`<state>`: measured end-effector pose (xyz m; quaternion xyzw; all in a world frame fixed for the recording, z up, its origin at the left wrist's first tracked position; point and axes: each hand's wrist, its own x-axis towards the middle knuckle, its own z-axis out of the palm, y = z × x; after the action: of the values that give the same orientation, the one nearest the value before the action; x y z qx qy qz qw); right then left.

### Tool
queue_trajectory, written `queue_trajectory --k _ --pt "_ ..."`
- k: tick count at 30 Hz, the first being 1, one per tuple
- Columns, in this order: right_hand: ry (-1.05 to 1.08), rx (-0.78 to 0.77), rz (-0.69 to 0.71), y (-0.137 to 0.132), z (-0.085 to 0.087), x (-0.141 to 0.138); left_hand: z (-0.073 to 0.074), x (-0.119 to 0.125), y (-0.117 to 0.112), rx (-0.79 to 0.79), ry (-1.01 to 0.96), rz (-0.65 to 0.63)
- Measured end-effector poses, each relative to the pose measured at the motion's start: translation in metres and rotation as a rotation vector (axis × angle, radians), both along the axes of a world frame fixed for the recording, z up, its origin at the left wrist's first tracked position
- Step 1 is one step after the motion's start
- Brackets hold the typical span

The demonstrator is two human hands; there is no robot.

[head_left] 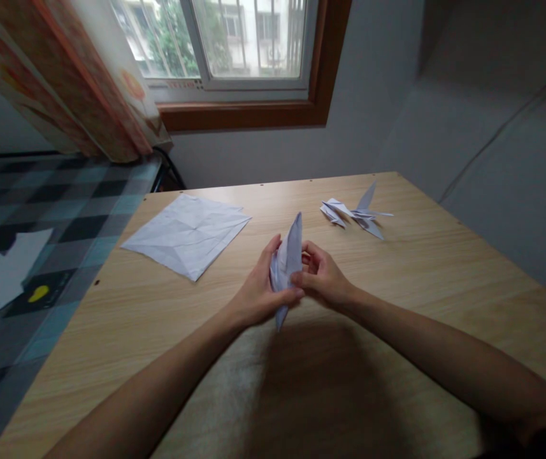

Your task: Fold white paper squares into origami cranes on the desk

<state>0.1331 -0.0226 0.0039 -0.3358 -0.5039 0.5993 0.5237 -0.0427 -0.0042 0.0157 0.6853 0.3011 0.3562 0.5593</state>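
Note:
A narrow, pointed piece of folded white paper (289,255) stands upright above the wooden table (397,306), held between both hands. My left hand (258,293) pinches its left side with thumb and fingers closed on it. My right hand (323,277) grips its right side, fingers curled around the fold. Both hands touch each other near the lower tip of the paper.
A creased, unfolded white paper square (187,234) lies flat at the table's left. A finished folded paper crane (356,213) rests at the back right. A bed with a checked cover (38,223) adjoins the table's left edge; a window and curtain stand behind.

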Motion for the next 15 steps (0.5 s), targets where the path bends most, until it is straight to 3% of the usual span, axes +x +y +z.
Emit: queue_trajectory --k 3,6,10,15 --pt "-0.030 0.032 -0.122 -0.001 0.001 -0.004 0.001 0.000 -0.002 0.104 0.095 0.071" --pt "-0.098 0.041 -0.376 -0.003 0.003 -0.012 0.002 0.002 -0.009 0.343 0.282 0.143" --pt "-0.190 -0.035 -0.674 -0.005 0.006 -0.022 0.002 0.006 -0.019 0.547 0.427 0.094" --pt "-0.385 -0.032 -0.706 -0.001 0.004 -0.018 -0.002 0.007 -0.019 0.543 0.410 0.112"
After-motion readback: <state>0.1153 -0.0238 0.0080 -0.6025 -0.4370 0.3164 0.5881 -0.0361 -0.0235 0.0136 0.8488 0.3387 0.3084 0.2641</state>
